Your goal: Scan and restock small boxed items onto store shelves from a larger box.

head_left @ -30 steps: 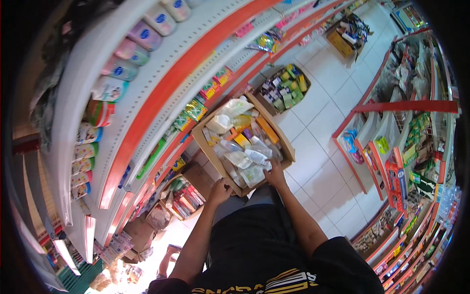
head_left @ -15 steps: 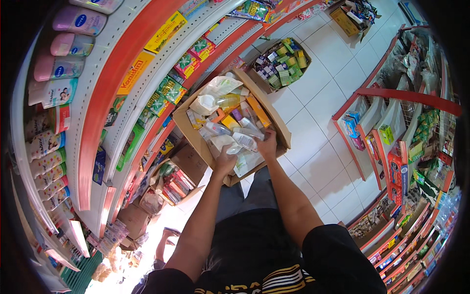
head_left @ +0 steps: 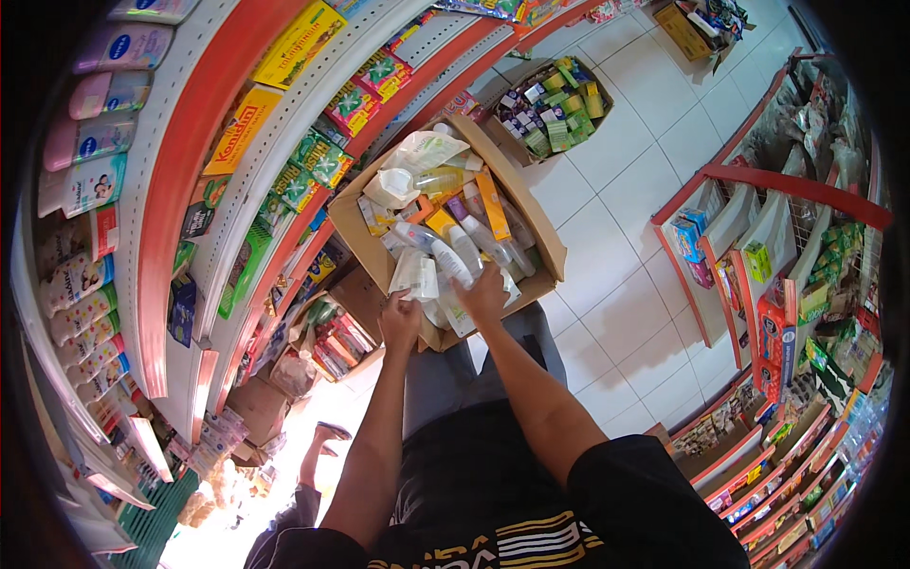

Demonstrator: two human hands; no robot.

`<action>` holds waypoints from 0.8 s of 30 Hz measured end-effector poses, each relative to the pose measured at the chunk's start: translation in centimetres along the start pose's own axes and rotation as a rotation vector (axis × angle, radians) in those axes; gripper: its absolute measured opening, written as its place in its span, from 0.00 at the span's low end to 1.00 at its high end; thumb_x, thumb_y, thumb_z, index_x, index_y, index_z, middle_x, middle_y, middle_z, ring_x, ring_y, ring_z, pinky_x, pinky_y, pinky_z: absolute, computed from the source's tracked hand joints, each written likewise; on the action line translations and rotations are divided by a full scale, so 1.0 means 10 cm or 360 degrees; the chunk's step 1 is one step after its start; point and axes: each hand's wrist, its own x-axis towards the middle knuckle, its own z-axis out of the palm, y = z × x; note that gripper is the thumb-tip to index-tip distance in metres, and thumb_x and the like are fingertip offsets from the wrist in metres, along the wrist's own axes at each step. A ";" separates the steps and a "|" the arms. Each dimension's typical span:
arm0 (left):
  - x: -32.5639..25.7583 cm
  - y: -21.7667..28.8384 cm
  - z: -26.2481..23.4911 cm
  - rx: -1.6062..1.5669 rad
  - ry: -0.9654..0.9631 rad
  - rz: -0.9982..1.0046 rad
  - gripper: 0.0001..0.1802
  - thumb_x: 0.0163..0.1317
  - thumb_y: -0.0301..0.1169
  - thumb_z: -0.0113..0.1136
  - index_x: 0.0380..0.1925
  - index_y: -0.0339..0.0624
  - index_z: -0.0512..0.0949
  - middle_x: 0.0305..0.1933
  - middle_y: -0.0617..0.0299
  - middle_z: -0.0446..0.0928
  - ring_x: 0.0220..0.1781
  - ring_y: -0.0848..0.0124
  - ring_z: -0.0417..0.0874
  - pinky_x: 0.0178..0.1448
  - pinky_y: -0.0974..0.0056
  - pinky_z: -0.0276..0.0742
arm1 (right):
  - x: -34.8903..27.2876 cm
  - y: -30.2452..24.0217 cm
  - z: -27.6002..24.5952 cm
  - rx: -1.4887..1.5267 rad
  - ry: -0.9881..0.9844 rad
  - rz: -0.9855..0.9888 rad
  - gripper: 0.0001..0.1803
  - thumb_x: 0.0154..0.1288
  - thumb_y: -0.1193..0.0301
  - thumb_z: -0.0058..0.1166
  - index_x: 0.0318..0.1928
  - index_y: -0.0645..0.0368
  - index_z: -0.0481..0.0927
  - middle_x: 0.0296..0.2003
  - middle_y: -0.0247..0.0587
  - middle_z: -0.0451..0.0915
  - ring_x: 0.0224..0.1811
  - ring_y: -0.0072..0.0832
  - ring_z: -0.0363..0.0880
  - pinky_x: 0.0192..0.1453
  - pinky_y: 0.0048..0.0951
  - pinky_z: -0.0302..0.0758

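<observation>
Your right hand (head_left: 483,296) grips a white bottle (head_left: 458,259) in the packed cardboard box (head_left: 536,211), probably by its near end for easier reach; your left hand (head_left: 400,320), by the rim, holds what I can't tell

Black short-sleeved shirt (head_left: 455,484), grey trousers (head_left: 439,381)

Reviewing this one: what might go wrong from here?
The white bottle at the right hand lies among a jumble of others, so lifting it might make neighbours slide. The cardboard box looks close to the shelf packets, so a bump could knock some down. The carton on the floor beyond it could be a tripping risk.
</observation>
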 end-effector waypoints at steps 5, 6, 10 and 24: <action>0.38 0.08 0.07 0.0676 0.0018 0.0251 0.21 0.54 0.44 0.67 0.40 0.38 0.81 0.44 0.41 0.76 0.49 0.45 0.78 0.53 0.51 0.74 | -0.05 0.09 0.01 -0.0235 0.0372 -0.0170 0.47 0.39 0.44 0.72 0.57 0.57 0.70 0.59 0.53 0.68 0.61 0.47 0.68 0.59 0.60 0.63; 0.49 0.05 0.12 0.0727 0.0060 0.0487 0.25 0.54 0.46 0.68 0.44 0.38 0.79 0.48 0.40 0.75 0.53 0.45 0.76 0.56 0.51 0.72 | -0.05 0.04 -0.01 -0.0393 0.0376 -0.0103 0.49 0.39 0.42 0.71 0.58 0.56 0.70 0.60 0.54 0.68 0.62 0.47 0.67 0.60 0.59 0.63; 0.79 0.19 0.32 0.0270 -0.0318 0.0103 0.37 0.54 0.56 0.63 0.57 0.43 0.71 0.61 0.38 0.68 0.65 0.41 0.67 0.66 0.47 0.65 | 0.01 -0.01 -0.17 -0.0459 -0.0042 0.0311 0.53 0.39 0.37 0.67 0.64 0.52 0.68 0.63 0.55 0.66 0.65 0.47 0.65 0.62 0.55 0.62; 0.85 -0.17 0.63 0.1014 -0.0697 -0.0049 0.56 0.43 0.56 0.70 0.72 0.65 0.53 0.78 0.55 0.42 0.75 0.30 0.27 0.62 0.13 0.34 | -0.26 0.14 0.06 0.0134 -0.0182 -0.0402 0.36 0.47 0.55 0.67 0.54 0.60 0.72 0.49 0.54 0.74 0.52 0.49 0.72 0.54 0.45 0.69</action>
